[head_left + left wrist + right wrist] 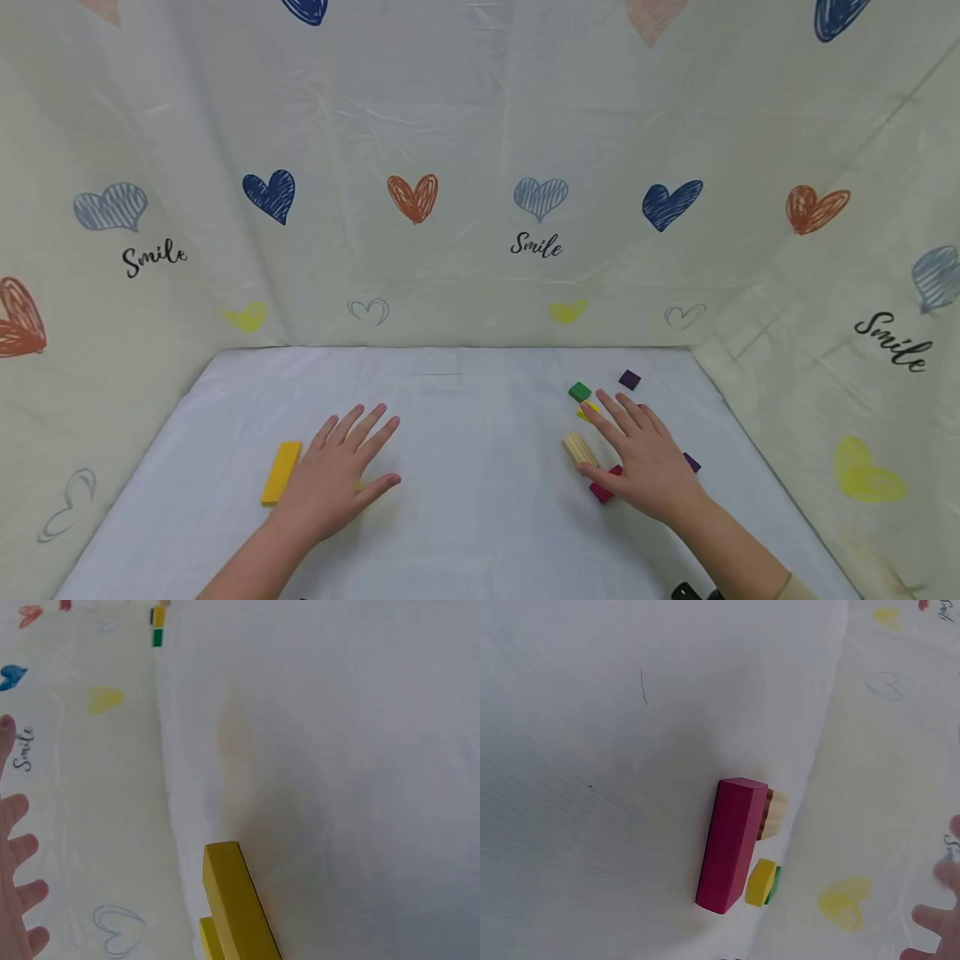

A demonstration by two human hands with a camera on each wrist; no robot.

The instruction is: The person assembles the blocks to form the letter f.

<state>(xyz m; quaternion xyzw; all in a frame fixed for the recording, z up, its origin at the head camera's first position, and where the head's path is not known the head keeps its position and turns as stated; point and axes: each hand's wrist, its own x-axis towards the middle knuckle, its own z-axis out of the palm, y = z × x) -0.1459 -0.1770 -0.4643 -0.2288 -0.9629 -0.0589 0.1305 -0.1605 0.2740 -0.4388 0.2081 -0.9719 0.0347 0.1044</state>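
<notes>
My left hand (337, 479) hovers over the left part of the table, fingers spread and holding nothing. Beside it lies a long yellow block (282, 473), partly covered by the hand in the head view. The left wrist view shows a yellow block (238, 904) with a second yellow piece (211, 937) behind it. Over on the right, my right hand (648, 458) is also spread and holds nothing. Under and around it are a crimson block (732, 847), a ridged pale wooden piece (580, 450), a small yellow block (760, 883) and a green block (580, 392).
Dark purple blocks lie at the right, one toward the back (629, 380) and another beyond the right hand. The white tabletop (465, 500) ends at a heart-printed curtain (465, 275) behind and at the sides. A black object (686, 592) shows at the bottom edge.
</notes>
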